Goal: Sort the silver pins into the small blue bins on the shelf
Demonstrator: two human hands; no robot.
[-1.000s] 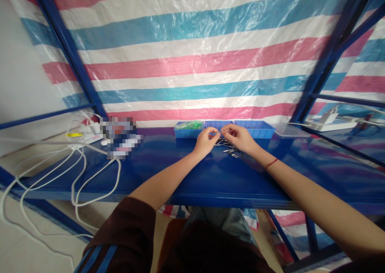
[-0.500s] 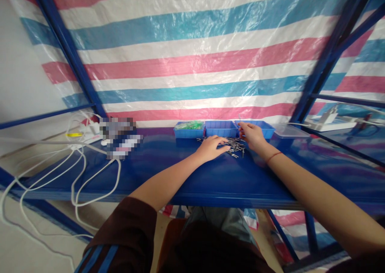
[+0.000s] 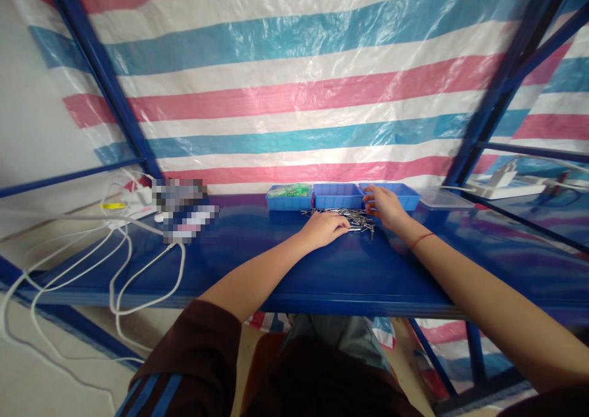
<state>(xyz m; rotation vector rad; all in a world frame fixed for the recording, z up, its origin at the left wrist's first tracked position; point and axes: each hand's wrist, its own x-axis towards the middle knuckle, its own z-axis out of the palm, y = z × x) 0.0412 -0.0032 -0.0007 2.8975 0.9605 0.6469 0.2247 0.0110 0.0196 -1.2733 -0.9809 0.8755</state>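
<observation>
A loose pile of small metal pins (image 3: 358, 219) lies on the blue shelf (image 3: 322, 270) in front of three small blue trays. My left hand (image 3: 324, 228) rests palm down at the pile's left edge, fingers stretched flat onto the pins. My right hand (image 3: 385, 206) hovers at the pile's right side. Its fingers are loosely apart and reach the left corner of the right blue tray (image 3: 399, 195). The middle blue tray (image 3: 337, 195) stands behind the pile. The left blue tray (image 3: 289, 196) holds green pieces.
A clear plastic lid (image 3: 444, 200) lies right of the trays. White cables (image 3: 115, 251) trail over the shelf's left end beside a blurred object (image 3: 184, 211). Blue frame posts rise on both sides, and a striped tarpaulin (image 3: 294, 86) hangs behind.
A second ago both hands were pinched together above the pile. They then parted: the left dropped flat onto the pins, and the right moved to the right tray and stays there.
</observation>
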